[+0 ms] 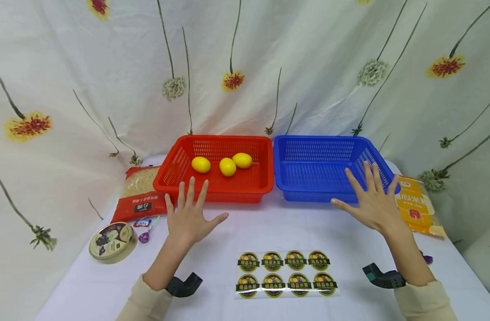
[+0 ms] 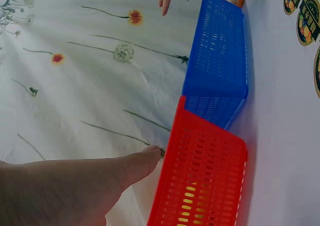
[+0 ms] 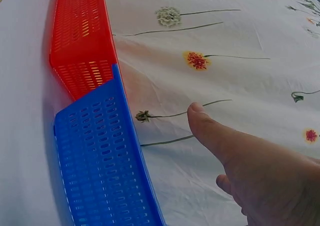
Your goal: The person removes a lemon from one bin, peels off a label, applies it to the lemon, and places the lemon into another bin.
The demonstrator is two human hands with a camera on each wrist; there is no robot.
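1. The left hand (image 1: 190,214) hovers palm down with its fingers spread and straight, grasping nothing, at lower centre-left of the head view, just in front of the red basket (image 1: 176,171).
2. The right hand (image 1: 371,203) is likewise released and splayed, holding nothing, at centre-right, its fingertips over the near right corner of the blue basket (image 1: 309,178).
3. The red basket sits at mid-frame on the bench (image 1: 269,225) and holds three yellow lemons (image 1: 227,166) grouped toward its far side.
4. The blue basket stands just beside it on the right, their side walls almost touching.
5. Near the bottom centre, between the two forearms, lies a clear sheet of round stickers (image 1: 287,273) in two rows.
6. At lower left sit a round tin (image 1: 111,241), a purple lollipop (image 1: 144,236) and, behind them, a red-banded food packet (image 1: 138,194) left of the red basket.
7. A yellow-orange packet (image 1: 417,209) lies at the right edge, beside the blue basket.
8. The bench is covered in a plain white cloth.
9. A white drape (image 1: 108,67) printed with long-stemmed red, yellow and grey flowers fills the whole background and both sides.
10. A dark wrist mount (image 1: 383,277) shows on each arm above a beige sleeve (image 1: 423,303).
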